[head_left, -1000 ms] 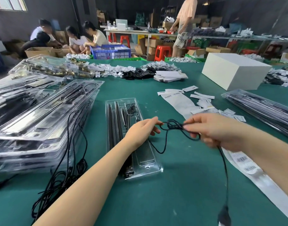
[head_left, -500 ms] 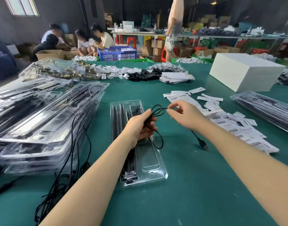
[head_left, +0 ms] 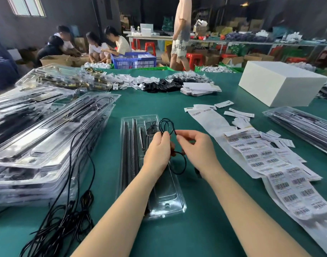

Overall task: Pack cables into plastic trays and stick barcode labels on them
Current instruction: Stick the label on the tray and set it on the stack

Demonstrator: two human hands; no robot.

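Both the left hand [head_left: 157, 151] and right hand [head_left: 197, 147] are pinching a half-coiled cable [head_left: 166, 127] above the near open tray [head_left: 170, 197], with labelling from the barcode sheets [head_left: 281, 175] at right seemingly remaining.

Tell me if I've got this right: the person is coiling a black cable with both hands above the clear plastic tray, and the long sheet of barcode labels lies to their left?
Not quite. The head view shows both hands, left hand and right hand, coiling the black cable above the clear plastic tray, but the barcode label sheet lies to their right, not their left.
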